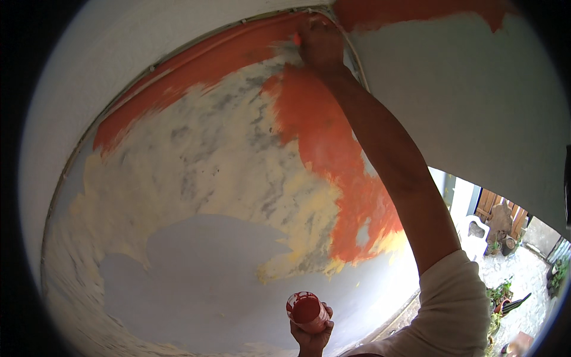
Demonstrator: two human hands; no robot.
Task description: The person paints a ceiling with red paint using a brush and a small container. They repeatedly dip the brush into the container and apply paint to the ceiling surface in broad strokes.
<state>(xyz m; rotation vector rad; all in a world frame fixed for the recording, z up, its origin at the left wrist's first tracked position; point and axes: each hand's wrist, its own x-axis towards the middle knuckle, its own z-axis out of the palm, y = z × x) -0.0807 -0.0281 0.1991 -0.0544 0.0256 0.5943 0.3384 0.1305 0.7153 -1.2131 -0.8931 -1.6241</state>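
Note:
My left hand (311,340), low in the middle, is wrapped round a clear cup (307,312) of red-orange paint. Streaks of paint coat the inside of its rim. My right arm reaches far up, and my right hand (322,46) is closed against the top corner of the wall. A small bright orange spot shows beside its fingers, but what they hold is hidden. Around that hand, the wall (208,160) carries fresh orange-red paint (309,113) along its upper edge and down its right side. Patchy cream and grey cover the middle.
A thin cable (151,66) runs along the wall's curved upper edge. A grey-green wall (464,89) adjoins on the right, with orange paint along its top. Beyond an opening at the lower right are a white plastic chair (474,235) and potted plants (501,293).

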